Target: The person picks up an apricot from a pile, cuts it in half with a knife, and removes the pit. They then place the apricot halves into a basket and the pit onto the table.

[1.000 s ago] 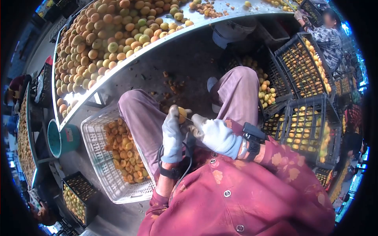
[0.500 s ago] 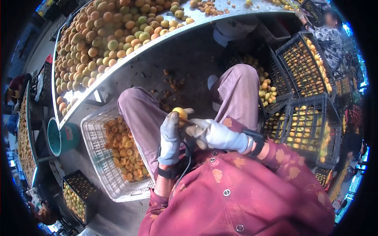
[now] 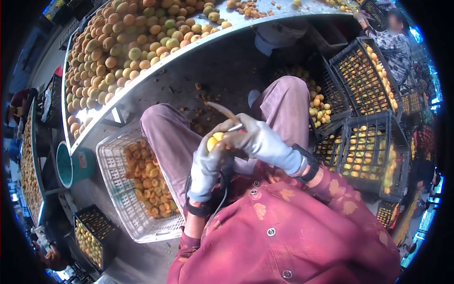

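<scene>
In my left hand (image 3: 207,163), in a stained white-and-grey glove, is a yellow apricot (image 3: 212,143) that looks split into two parts. My right hand (image 3: 267,144), gloved the same way, is closed around what looks like a small knife (image 3: 222,111). Its thin, curved brownish blade points up and left, and a bit of metal and red shows near the fingers. The right fingertips touch the apricot's side. Below and to the left, a white plastic basket (image 3: 118,189) holds many apricot halves (image 3: 153,182).
A metal-edged table (image 3: 142,71) ahead bears a heap of whole apricots (image 3: 123,38). Black crates (image 3: 364,156) of fruit stand on the right, another crate (image 3: 94,236) at lower left. A teal bucket (image 3: 75,163) sits beside the table leg. Another person (image 3: 395,49) is at far right.
My right hand has risen and turned, bringing the knife up above the apricot. The fruit, round and whole-looking before, now shows two parts in my left hand.
</scene>
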A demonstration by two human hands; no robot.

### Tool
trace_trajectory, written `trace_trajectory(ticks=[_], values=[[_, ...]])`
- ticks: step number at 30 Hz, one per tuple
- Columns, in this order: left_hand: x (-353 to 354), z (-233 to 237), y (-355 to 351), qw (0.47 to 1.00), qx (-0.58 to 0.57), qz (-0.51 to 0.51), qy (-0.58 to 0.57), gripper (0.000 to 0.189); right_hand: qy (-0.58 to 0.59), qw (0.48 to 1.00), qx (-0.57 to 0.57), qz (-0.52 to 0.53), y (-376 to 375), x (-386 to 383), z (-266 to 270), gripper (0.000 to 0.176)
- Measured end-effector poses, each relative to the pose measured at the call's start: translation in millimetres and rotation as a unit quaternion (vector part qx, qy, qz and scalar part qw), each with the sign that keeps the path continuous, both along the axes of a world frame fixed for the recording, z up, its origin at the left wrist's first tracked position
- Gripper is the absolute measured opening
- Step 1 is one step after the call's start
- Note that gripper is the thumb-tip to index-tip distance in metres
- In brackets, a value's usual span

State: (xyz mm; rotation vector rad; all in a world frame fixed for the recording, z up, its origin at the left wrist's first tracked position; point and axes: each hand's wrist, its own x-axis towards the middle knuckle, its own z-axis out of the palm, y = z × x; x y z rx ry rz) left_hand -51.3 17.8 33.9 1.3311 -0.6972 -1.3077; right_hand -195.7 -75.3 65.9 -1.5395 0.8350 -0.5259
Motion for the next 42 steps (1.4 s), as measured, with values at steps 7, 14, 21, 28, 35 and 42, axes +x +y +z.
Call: trace_trajectory(ticks=[7,14,21,28,35,42], values=[[-2,-10,9,0.989,-0.094,0.006,0.115,0.073,-0.1,0.949,0.299,0.003,-5,13,1,0.031],[17,-18,4,0.948,-0.134,0.014,0.289,0.067,-0.131,0.965,0.198,-0.113,-19,24,12,0.032],[10,-56,25,0.955,-0.195,0.136,0.176,0.046,-0.14,0.984,-0.093,0.06,12,97,84,0.079],[19,-32,18,0.905,-0.127,0.075,0.399,0.051,-0.221,0.964,0.112,-0.098,-8,72,59,0.029],[20,-30,24,0.893,-0.063,0.038,0.444,0.052,-0.293,0.941,0.128,-0.108,17,85,18,0.026],[22,-21,25,0.942,-0.095,0.079,0.313,0.051,0.034,0.962,-0.252,0.102,3,40,46,0.013]])
